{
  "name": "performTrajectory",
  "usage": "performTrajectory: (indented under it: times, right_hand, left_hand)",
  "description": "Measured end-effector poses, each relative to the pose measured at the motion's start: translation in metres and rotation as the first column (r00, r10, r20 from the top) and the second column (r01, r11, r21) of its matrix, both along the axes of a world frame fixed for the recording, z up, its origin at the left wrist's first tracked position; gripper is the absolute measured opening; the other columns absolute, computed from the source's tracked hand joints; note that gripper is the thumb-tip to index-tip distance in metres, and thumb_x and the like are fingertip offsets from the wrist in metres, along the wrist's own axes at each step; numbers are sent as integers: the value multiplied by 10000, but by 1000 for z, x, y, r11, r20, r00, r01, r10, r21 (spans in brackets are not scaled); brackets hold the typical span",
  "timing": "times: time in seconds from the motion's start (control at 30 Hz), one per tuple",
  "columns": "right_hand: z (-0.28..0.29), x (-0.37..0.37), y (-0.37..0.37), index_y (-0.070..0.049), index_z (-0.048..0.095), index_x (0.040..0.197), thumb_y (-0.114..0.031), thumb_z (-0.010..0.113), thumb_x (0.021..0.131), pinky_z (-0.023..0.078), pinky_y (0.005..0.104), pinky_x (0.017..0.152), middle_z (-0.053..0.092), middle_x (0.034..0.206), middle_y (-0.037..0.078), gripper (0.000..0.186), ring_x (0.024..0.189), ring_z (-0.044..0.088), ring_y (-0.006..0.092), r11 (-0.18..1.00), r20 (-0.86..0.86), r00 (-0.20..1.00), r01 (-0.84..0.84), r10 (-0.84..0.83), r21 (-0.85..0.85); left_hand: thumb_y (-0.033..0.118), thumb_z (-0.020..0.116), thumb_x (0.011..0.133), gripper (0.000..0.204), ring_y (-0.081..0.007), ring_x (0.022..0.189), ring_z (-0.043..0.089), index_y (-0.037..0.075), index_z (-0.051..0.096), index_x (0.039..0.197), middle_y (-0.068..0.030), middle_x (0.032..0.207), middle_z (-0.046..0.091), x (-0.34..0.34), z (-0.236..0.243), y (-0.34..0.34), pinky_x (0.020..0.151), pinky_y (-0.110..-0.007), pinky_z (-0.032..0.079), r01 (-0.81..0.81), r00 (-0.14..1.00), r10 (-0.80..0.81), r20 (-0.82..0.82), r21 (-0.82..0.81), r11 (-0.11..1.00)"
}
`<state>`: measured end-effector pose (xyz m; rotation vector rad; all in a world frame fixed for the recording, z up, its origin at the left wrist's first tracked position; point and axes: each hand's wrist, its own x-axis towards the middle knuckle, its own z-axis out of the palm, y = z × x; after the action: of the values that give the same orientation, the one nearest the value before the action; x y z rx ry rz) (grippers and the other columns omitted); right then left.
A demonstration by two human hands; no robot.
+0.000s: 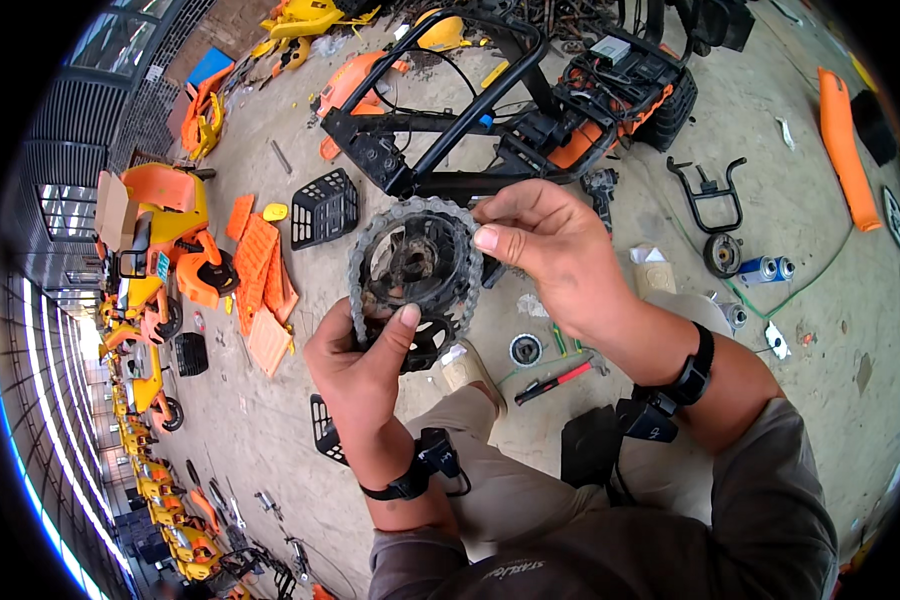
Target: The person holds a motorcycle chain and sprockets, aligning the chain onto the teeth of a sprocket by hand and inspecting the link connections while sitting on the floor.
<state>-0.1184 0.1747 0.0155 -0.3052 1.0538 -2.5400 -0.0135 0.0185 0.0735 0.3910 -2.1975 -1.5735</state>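
Sprocket (pixel 410 262) sat clamped in left hand (pixel 358 360) at its lower rim. Right hand (pixel 555 250) pinched its upper-right edge. Black frame (pixel 450 140) stood beyond.

A dirty grey metal chain (pixel 361 264) lay looped around a dark, round metal wheel (pixel 411 264), held in the air.

Orange panels (pixel 260 262) lie near a black basket (pixel 323 208).

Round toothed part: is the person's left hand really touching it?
Touching: the head view shows the left hand holding the round toothed part, thumb laid across its lower part.
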Motion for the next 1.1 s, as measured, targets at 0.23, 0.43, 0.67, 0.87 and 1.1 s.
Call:
performTrajectory:
  times: [0.23,0.43,0.67,0.87,1.1]
  right_hand:
    - [1,0,-1,20,575,982,6,676,822,479,237,790,638,949,68,190,868,593,114,1000,49,999,3,-4,8]
    - [1,-1,0,18,577,983,10,680,816,480,233,779,638,937,66,196,859,594,113,1000,40,999,17,-17,5]
    - [0,-1,0,16,577,979,13,681,813,481,235,778,638,937,66,196,860,595,115,1000,39,999,24,-24,-16]
    - [0,0,1,15,577,973,12,681,813,480,235,782,640,941,68,191,864,595,114,1000,55,998,8,-9,7]
    - [1,0,1,14,578,968,4,686,812,477,231,782,643,938,63,191,864,594,108,1000,42,999,7,-7,11]
  left_hand:
    - [-19,725,773,176,-54,687,530,-47,652,931,-17,790,643,-3,-5,-3,634,-193,432,-11,1000,10,29,35,999]
    - [-9,731,772,170,-50,670,524,-41,650,919,-11,784,633,-5,-5,-1,615,-187,426,-11,1000,11,14,21,1000]
    - [-7,733,772,161,-45,668,513,-40,646,903,0,766,619,-5,-5,-1,606,-184,420,-11,1000,11,10,-5,1000]
    - [-10,735,770,158,-43,662,505,-34,647,899,3,761,618,-5,-6,-1,599,-182,410,-21,1000,21,19,18,1000]
    - [-14,734,771,160,-40,646,497,-32,647,905,-1,750,622,-5,-6,-1,580,-184,397,-14,1000,14,9,26,1000]
